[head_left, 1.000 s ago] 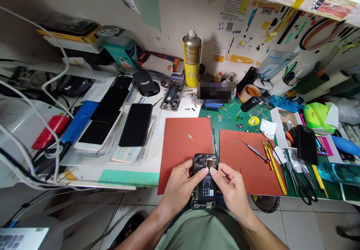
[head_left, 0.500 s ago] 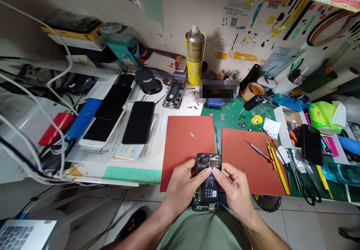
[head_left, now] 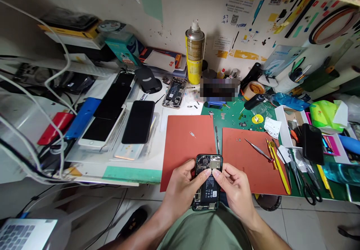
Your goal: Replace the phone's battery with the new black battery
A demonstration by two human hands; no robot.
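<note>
An opened smartphone [head_left: 208, 195], its black battery and circuit parts exposed, is held at the table's front edge, close to my body. My left hand [head_left: 184, 184] grips its left side, with the thumb laid across the inside near the battery's upper end. On the other side, my right hand [head_left: 234, 186] holds the right edge, its thumb pressed at nearly the same spot. The thumb tips almost meet and hide what lies under them. Just beyond the phone lies a thin metal pry tool [head_left: 217, 139]. A SIM ejector pin [head_left: 192, 134] rests on the left brown mat [head_left: 180, 148].
The right brown mat [head_left: 239, 160] carries a screwdriver [head_left: 258, 149] and yellow-handled tools [head_left: 279, 171]. Scissors [head_left: 309, 192] lie at the right front edge. Several phones, including a black one [head_left: 138, 122], lie left. A spray can [head_left: 194, 55] stands by the wall near another opened phone [head_left: 174, 92].
Both hands and the phone stay almost in place. The thumbs shift very slightly on the phone's inside, and the view moves a little.
</note>
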